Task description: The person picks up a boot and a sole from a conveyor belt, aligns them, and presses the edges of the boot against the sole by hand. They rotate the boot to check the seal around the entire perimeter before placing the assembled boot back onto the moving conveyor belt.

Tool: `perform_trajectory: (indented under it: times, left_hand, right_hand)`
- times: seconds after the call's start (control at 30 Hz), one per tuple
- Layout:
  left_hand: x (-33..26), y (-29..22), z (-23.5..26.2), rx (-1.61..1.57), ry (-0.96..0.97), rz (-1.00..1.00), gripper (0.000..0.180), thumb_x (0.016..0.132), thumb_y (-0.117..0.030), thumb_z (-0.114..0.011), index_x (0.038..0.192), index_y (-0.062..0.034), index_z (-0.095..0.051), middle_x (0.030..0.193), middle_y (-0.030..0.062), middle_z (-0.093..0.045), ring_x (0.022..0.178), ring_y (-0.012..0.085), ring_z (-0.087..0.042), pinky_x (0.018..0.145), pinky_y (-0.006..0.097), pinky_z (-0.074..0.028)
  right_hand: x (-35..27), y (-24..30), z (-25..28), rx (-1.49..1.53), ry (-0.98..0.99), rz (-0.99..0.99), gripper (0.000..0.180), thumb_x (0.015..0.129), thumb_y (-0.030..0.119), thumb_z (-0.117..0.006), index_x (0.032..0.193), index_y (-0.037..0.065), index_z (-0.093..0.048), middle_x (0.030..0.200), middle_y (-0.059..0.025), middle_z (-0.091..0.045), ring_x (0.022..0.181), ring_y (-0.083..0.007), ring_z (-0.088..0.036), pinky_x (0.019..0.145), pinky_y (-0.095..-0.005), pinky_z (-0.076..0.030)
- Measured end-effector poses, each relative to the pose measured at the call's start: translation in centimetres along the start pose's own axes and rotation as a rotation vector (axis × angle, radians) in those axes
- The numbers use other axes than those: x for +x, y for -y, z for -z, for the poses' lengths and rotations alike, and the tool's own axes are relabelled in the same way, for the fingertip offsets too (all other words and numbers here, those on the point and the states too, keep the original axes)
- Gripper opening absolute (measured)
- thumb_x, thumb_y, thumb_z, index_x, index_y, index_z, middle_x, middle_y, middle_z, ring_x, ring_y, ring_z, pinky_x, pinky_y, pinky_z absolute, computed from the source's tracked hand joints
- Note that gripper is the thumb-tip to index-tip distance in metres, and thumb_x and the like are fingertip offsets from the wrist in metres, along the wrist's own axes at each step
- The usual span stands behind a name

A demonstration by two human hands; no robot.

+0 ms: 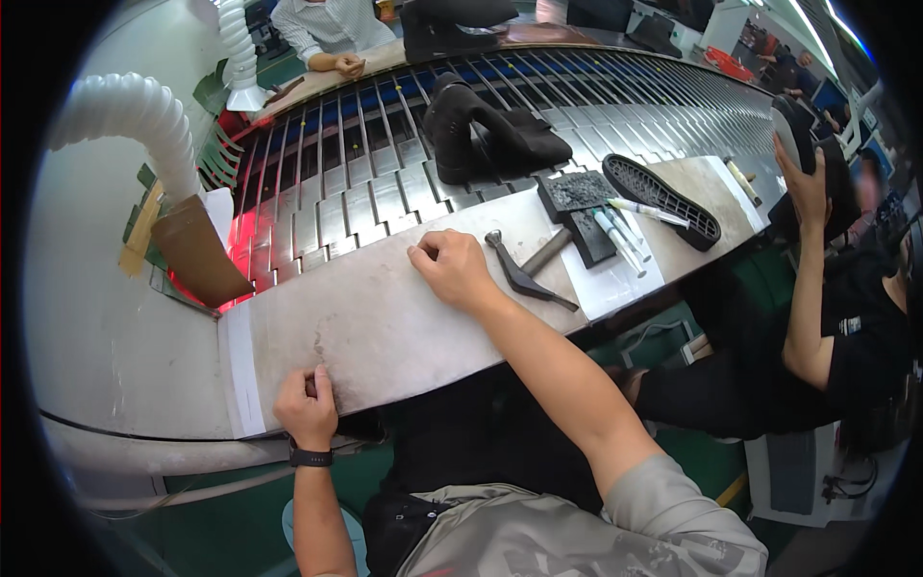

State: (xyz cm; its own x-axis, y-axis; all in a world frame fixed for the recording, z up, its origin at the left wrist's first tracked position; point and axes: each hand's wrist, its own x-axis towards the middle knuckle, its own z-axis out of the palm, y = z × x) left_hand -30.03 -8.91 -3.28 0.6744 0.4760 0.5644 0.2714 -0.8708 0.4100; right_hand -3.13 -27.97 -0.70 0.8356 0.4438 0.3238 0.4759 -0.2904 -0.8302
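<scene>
My left hand (306, 409) is curled into a loose fist and rests at the near edge of the pale worktop (385, 332). A dark watch is on that wrist. Farther in, my right hand (452, 269) also lies curled on the worktop, with nothing visible in its fingers. Just right of it is a hammer (519, 276) with a dark, curved head and a short handle. Beyond the hammer lie dark rough blocks (577, 192), several pen-like markers (622, 242) on white paper, and a black shoe sole (663, 200) with its ribbed side up.
Black boots (486, 135) lie on the slatted metal conveyor (385, 178) beyond the worktop. A co-worker on the right raises a shoe (793, 135); another person's hands (348, 65) rest across the conveyor. White ribbed hoses (135, 106) and a brown flap (197, 248) stand at left.
</scene>
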Motion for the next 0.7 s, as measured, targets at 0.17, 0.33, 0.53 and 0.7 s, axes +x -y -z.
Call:
perform_trajectory:
  times: [0.17,0.33,0.53,0.7]
  left_hand:
    - [0.3,0.0,-0.8,0.004,-0.008,-0.019,0.020,0.093,-0.015,-0.077,0.080,-0.0055,-0.066,0.065,0.0107,-0.057,0.057,0.0310,-0.055,0.054,0.045,-0.042]
    - [-0.2,0.7,0.5,0.031,-0.048,-0.031,0.023,0.095,-0.019,-0.076,0.080,-0.0054,-0.065,0.070,0.0149,-0.059,0.062,0.0379,-0.058,0.057,0.049,-0.044]
    - [0.3,-1.6,-3.2,-0.046,-0.010,-0.026,0.021,0.090,-0.024,-0.073,0.078,-0.0080,-0.065,0.077,0.0135,-0.067,0.073,0.0370,-0.067,0.065,0.050,-0.053]
    - [-0.8,-1.9,-3.1,-0.020,-0.103,-0.018,0.021,0.089,-0.023,-0.075,0.078,-0.0083,-0.065,0.077,0.0120,-0.066,0.073,0.0350,-0.067,0.063,0.047,-0.053]
  right_hand:
    - [0.3,-1.3,0.1,-0.030,-0.039,0.012,0.033,0.094,0.032,-0.072,0.087,0.000,-0.078,0.084,-0.0233,-0.074,0.081,-0.0388,-0.071,0.077,-0.0483,-0.055]
    - [0.7,-1.1,-2.2,0.048,0.003,0.014,0.030,0.092,0.029,-0.071,0.087,-0.001,-0.076,0.081,-0.0244,-0.071,0.077,-0.0391,-0.071,0.073,-0.0489,-0.054]
    - [0.3,-4.4,2.1,-0.074,0.041,-0.060,0.034,0.098,0.026,-0.069,0.086,-0.006,-0.070,0.067,-0.0094,-0.058,0.067,-0.0164,-0.051,0.064,-0.0387,-0.043]
    - [0.6,-7.2,1.3,0.024,0.085,0.001,0.036,0.100,0.024,-0.070,0.084,-0.007,-0.069,0.068,-0.0048,-0.059,0.068,-0.0114,-0.052,0.064,-0.0331,-0.042]
